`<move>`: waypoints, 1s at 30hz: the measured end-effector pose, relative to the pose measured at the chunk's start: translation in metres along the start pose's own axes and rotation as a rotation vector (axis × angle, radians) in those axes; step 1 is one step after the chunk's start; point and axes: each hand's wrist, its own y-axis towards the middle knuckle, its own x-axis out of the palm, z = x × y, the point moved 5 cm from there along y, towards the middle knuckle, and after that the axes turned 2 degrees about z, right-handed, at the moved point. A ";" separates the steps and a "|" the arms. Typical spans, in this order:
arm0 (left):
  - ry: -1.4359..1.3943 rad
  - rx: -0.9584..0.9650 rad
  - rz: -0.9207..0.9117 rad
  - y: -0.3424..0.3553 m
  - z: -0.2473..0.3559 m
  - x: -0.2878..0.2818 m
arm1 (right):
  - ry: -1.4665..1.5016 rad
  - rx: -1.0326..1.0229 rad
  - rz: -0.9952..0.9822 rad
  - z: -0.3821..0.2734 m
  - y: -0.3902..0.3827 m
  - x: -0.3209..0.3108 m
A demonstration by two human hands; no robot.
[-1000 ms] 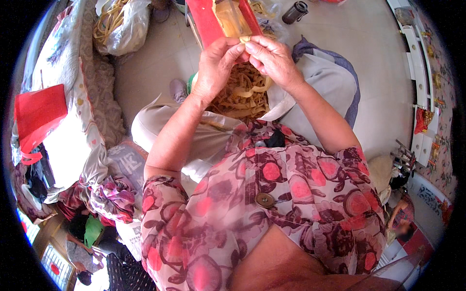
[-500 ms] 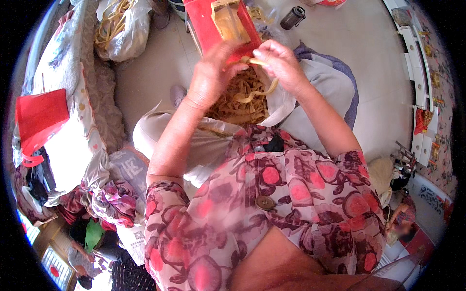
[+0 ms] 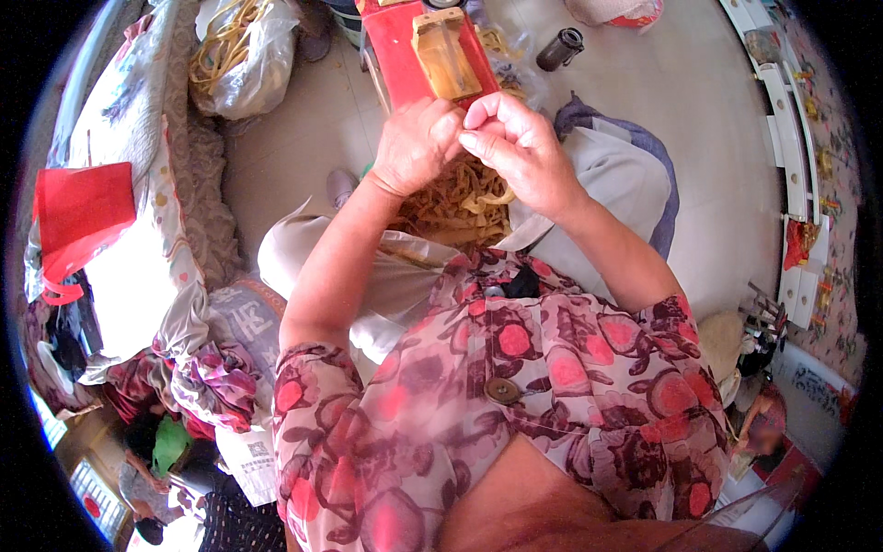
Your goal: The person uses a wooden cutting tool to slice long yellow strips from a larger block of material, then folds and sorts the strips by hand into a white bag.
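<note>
My left hand (image 3: 420, 144) and my right hand (image 3: 526, 152) meet at the near end of a red bench (image 3: 394, 72). Both are closed, fingertips together, on a thin tan strip (image 3: 499, 197). Most of the strip is hidden by the fingers; a bit of it hangs below my right hand. Directly beneath lies a heap of curled tan strips (image 3: 451, 207) between my knees. Beyond my hands, a yellowish wooden block with a long narrow bar (image 3: 451, 57) is mounted on the bench.
Left of the bench, a clear plastic bag (image 3: 246, 78) holds coiled tan strips. A dark lidded bottle (image 3: 559, 50) stands on the tiled floor at right. A red bag (image 3: 85, 216) lies on the bed at far left. White furniture (image 3: 793, 120) lines the right side.
My hands have come together, with fingertips now touching. The strip that showed between them and dangled from my right hand is mostly covered. The view has shifted slightly.
</note>
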 end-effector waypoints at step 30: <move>-0.149 -0.875 -0.180 0.003 -0.055 0.011 | -0.548 -0.057 0.436 0.080 0.077 -0.098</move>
